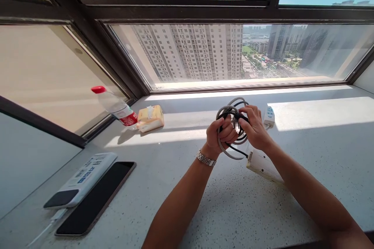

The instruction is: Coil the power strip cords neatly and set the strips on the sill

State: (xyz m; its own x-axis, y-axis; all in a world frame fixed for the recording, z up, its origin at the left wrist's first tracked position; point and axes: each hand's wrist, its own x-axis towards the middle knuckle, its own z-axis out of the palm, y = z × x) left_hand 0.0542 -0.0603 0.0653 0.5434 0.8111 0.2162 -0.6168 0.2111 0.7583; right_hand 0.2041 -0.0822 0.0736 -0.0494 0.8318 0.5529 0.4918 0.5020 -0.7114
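Loops of grey and black power cable (226,107) are bunched between my two hands above the speckled white sill. My left hand (221,134), with a metal watch at its wrist, is closed around the left side of the coil. On the right, my right hand (254,126) pinches the black cable between thumb and fingers. A plug with metal prongs seems to hang among the loops, partly hidden. One black cable runs down to a white power strip (263,165), which lies partly behind my right forearm. Behind my right hand sits a smaller white power strip (269,116).
A clear bottle with a red cap (113,107) and a yellow tissue pack (150,118) stand at the back left. A white power bank (84,179) with a cable lies beside a dark phone (97,198) at front left. Framed windows (187,52) border the sill (163,186).
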